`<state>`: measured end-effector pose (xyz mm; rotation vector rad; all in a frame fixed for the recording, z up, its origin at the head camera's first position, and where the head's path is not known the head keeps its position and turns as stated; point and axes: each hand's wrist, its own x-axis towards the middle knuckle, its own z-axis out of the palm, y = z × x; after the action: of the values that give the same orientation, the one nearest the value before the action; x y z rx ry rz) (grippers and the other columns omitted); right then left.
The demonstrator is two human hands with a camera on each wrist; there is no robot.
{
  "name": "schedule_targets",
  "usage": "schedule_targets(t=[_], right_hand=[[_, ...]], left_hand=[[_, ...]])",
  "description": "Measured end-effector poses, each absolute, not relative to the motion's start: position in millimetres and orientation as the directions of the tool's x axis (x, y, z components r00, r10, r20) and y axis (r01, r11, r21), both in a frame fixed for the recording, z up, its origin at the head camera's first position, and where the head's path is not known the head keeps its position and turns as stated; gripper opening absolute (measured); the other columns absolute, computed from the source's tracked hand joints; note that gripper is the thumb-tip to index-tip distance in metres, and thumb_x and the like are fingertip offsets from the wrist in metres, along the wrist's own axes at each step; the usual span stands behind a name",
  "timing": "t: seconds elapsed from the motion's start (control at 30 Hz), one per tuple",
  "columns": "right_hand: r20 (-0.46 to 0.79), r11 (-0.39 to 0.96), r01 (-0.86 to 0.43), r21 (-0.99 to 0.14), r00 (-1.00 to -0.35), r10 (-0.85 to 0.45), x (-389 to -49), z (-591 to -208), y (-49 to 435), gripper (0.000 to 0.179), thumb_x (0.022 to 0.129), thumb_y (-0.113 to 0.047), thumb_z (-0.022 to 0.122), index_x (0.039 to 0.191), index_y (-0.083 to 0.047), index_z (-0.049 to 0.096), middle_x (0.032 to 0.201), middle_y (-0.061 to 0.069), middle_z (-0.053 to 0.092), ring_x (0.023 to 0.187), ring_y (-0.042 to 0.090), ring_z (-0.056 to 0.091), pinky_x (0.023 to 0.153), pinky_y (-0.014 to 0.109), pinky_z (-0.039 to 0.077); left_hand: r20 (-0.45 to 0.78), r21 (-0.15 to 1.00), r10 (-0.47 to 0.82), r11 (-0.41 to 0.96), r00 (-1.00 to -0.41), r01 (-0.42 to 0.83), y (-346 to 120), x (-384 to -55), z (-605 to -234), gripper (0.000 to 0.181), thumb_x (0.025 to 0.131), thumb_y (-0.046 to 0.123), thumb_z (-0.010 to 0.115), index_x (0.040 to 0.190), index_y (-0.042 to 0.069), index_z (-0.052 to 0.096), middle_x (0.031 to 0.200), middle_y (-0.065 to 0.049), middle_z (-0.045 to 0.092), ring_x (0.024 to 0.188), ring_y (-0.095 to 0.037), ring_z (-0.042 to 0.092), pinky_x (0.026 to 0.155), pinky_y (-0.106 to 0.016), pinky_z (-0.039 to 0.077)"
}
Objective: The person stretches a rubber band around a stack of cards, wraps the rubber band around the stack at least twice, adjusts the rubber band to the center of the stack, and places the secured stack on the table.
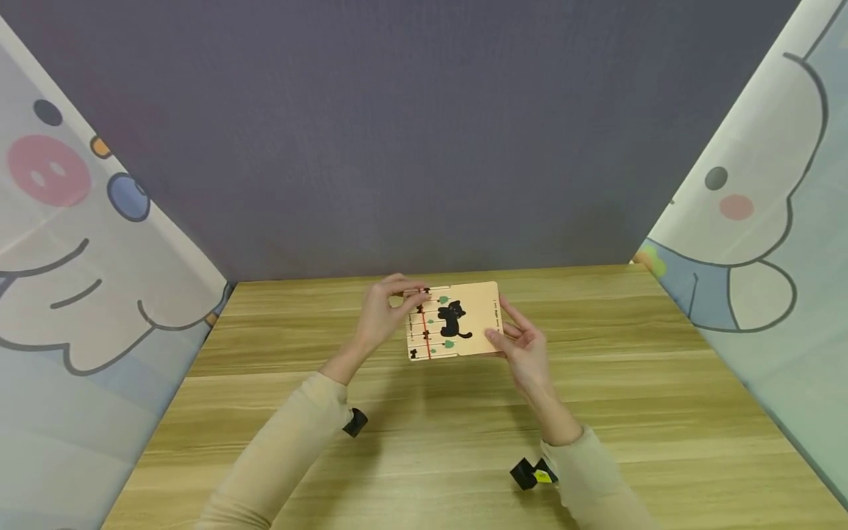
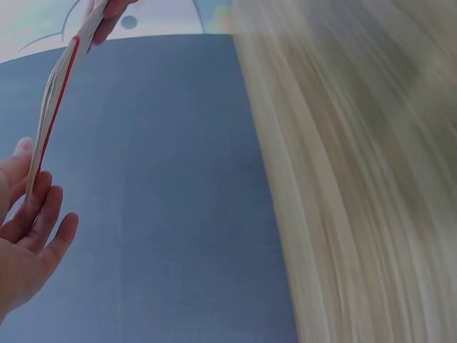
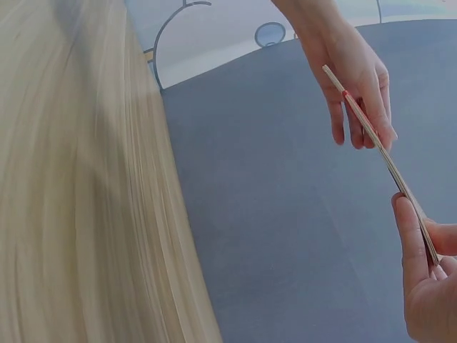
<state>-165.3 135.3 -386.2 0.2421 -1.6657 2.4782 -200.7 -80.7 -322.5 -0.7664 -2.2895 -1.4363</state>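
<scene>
A thin cream notebook (image 1: 473,316) is held up above the table, its cover printed with a black cat, small green shapes and lines. Around its left part runs a red band (image 1: 426,335), which also shows along the edge in the left wrist view. My left hand (image 1: 384,309) pinches the notebook's upper left part near the band. At the right end my right hand (image 1: 526,350) grips it, thumb on the cover and fingers behind. Seen edge-on in the right wrist view, the notebook (image 3: 389,163) is slim, with its pages pressed together.
Below the hands lies a wood-grain table (image 1: 437,442). A dark grey panel (image 1: 424,147) rises along its back edge. Cartoon-printed curtains (image 1: 762,294) hang at both sides. Small black devices (image 1: 523,475) sit at both wrists.
</scene>
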Motion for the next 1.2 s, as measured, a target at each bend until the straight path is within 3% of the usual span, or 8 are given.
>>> schedule_targets(t=[0.13,0.33,0.57,0.93,1.1,1.2], right_hand=[[0.231,-0.376,-0.229,-0.898,-0.972,0.04,-166,-387,137,0.06,0.077,0.019,0.052,0.132,0.004,0.034,0.088,0.005,0.067,0.074,0.018,0.065,0.058,0.034,0.054],[0.243,-0.386,-0.239,-0.891,-0.969,0.041,-166,-387,137,0.06,0.076,0.02,0.052,0.131,0.006,0.034,0.087,0.006,0.067,0.073,0.018,0.065,0.058,0.032,0.053],[0.233,-0.38,-0.237,-0.894,-0.971,0.057,-164,-387,135,0.06,0.075,0.022,0.052,0.13,0.006,0.035,0.087,0.007,0.067,0.074,0.02,0.065,0.059,0.032,0.053],[0.211,-0.379,-0.221,-0.899,-0.975,0.068,-163,-390,134,0.061,0.074,0.022,0.053,0.131,0.005,0.036,0.088,0.006,0.067,0.075,0.019,0.065,0.058,0.032,0.054],[0.224,-0.372,-0.232,-0.899,-0.972,0.066,-163,-390,135,0.061,0.075,0.021,0.052,0.131,0.005,0.035,0.089,0.005,0.067,0.075,0.019,0.065,0.059,0.032,0.053],[0.223,-0.368,-0.233,-0.9,-0.972,0.069,-164,-389,136,0.061,0.075,0.021,0.052,0.131,0.005,0.034,0.089,0.005,0.067,0.075,0.018,0.065,0.061,0.031,0.053]], left_hand=[[0.533,0.706,0.262,0.387,-0.805,0.593,-90,-213,-332,0.022,0.078,0.011,0.067,0.095,-0.002,0.066,0.088,-0.011,0.065,0.079,-0.019,0.058,0.077,-0.035,0.049],[0.514,0.688,0.322,0.399,-0.795,0.606,-99,-222,-340,0.019,0.078,0.015,0.068,0.092,0.003,0.069,0.087,-0.006,0.066,0.078,-0.016,0.059,0.075,-0.034,0.049],[0.441,0.733,0.342,0.396,-0.83,0.553,-96,-223,-345,0.021,0.079,0.016,0.067,0.095,0.002,0.068,0.092,-0.007,0.065,0.086,-0.017,0.057,0.08,-0.033,0.048],[0.436,0.733,0.399,0.363,-0.807,0.575,-89,-224,-348,0.021,0.082,0.009,0.063,0.1,0.0,0.065,0.086,-0.002,0.057,0.071,-0.013,0.049,0.06,-0.024,0.043],[0.424,0.731,0.419,0.364,-0.803,0.576,-87,-225,-347,0.024,0.084,0.012,0.061,0.104,-0.001,0.064,0.083,-0.001,0.054,0.071,-0.013,0.049,0.059,-0.024,0.043],[0.451,0.729,0.399,0.351,-0.799,0.587,-87,-226,-344,0.025,0.082,0.013,0.063,0.103,-0.001,0.064,0.084,-0.003,0.059,0.075,-0.014,0.053,0.065,-0.027,0.047]])
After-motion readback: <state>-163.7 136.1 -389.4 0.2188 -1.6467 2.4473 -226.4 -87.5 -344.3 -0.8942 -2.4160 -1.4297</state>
